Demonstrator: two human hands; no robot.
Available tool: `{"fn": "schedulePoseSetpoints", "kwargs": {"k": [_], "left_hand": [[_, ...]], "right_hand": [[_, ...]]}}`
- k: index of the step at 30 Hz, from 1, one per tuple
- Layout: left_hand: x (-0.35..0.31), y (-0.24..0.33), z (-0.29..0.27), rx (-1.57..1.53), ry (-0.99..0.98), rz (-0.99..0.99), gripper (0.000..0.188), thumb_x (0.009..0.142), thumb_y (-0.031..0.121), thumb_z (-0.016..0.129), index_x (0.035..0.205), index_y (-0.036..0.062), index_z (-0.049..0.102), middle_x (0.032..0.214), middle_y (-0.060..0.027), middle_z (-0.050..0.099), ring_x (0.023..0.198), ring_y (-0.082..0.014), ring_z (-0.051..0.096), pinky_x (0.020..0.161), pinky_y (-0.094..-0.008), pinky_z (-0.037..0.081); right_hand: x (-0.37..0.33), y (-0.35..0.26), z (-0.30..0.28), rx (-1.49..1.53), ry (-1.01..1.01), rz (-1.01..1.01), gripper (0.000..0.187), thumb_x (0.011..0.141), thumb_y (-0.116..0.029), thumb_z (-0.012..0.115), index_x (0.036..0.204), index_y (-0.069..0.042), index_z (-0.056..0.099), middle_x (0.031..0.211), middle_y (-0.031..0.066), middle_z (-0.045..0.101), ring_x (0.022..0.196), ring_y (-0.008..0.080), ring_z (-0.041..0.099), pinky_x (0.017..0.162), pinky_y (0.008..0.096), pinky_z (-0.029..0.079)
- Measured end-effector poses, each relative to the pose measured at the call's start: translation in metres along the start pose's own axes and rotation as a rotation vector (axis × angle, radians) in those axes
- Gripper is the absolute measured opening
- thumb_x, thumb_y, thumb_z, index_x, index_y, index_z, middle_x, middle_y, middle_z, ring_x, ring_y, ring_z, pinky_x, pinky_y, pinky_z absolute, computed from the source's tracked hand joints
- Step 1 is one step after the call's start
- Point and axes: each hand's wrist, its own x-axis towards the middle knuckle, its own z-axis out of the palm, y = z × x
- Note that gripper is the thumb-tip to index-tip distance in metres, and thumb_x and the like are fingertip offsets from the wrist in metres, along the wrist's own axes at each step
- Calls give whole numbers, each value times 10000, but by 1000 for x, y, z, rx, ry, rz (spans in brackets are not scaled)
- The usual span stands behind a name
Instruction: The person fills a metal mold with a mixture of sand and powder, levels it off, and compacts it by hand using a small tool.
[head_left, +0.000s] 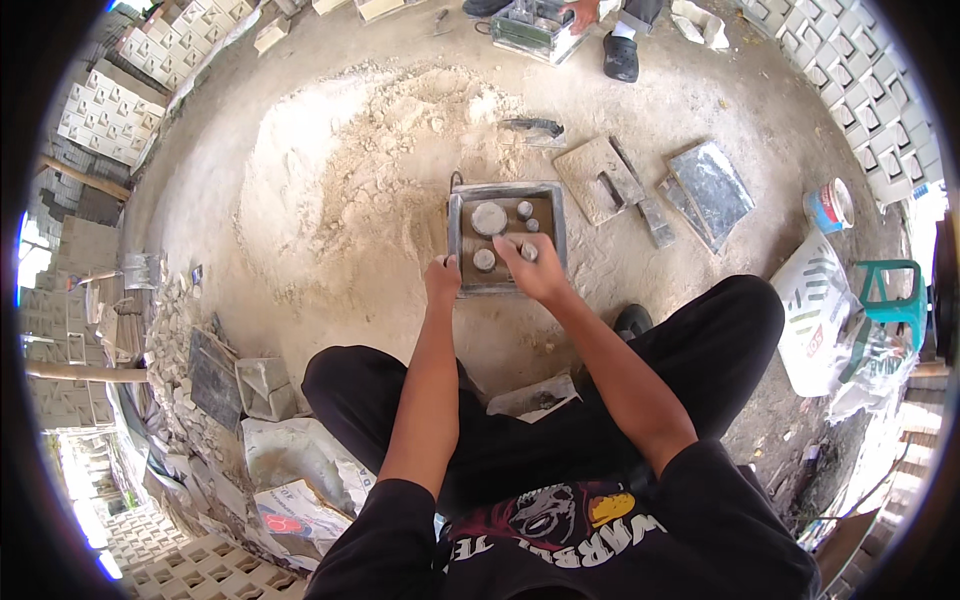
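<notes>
A square grey mold box point(561, 222) lies on the floor in front of me, with sand-coloured material inside. Standing in it are a large round disc point(489, 219) and several smaller round plugs, one of them a plug point(485, 260) near the front left. My left hand point(443, 276) is closed on the box's near left corner. Over the front right of the box, my right hand point(537, 270) has its fingers wrapped round a short round plug point(529, 251); its lower part is hidden by the hand.
Loose pale sand point(390, 130) spreads beyond the box. A trowel point(536, 127), a float board point(597, 180) and dark flat plates point(710, 190) lie to the right. A paint bucket point(830, 207) and green stool point(895, 295) stand farther right. Another person's hand point(580, 14) touches a similar mold point(530, 38).
</notes>
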Motion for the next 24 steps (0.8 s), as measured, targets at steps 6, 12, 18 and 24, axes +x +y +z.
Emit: {"fn": "schedulePoseSetpoints", "kwargs": {"k": [6,12,18,24], "left_hand": [[5,-11,-9,-2,-12,-13,342,886,292,547,909,-29,662,841,-264,654,864,-428,633,765,-471,483],[-1,5,-9,-61,0,-97,340,875,315,569,909,-7,674,858,-238,668,853,-415,642,762,-465,486],[10,0,-12,65,-146,-102,350,858,319,599,983,6,693,892,-228,681,899,-363,664,779,-422,503],[0,3,-19,-72,-85,-72,342,863,328,589,891,3,692,817,-222,677,862,-387,655,761,-448,498]], "right_hand": [[1,1,7,59,185,9,316,933,-216,575,724,20,562,547,64,436,564,103,388,524,324,380],[18,-49,20,75,345,93,361,951,-261,561,714,11,589,535,78,437,552,116,401,536,343,395],[20,-25,36,45,314,75,407,971,-287,557,669,-17,519,593,-35,445,587,55,364,517,273,341],[25,-9,24,52,165,74,473,965,-312,560,623,12,512,537,2,432,559,96,375,516,314,361]]}}
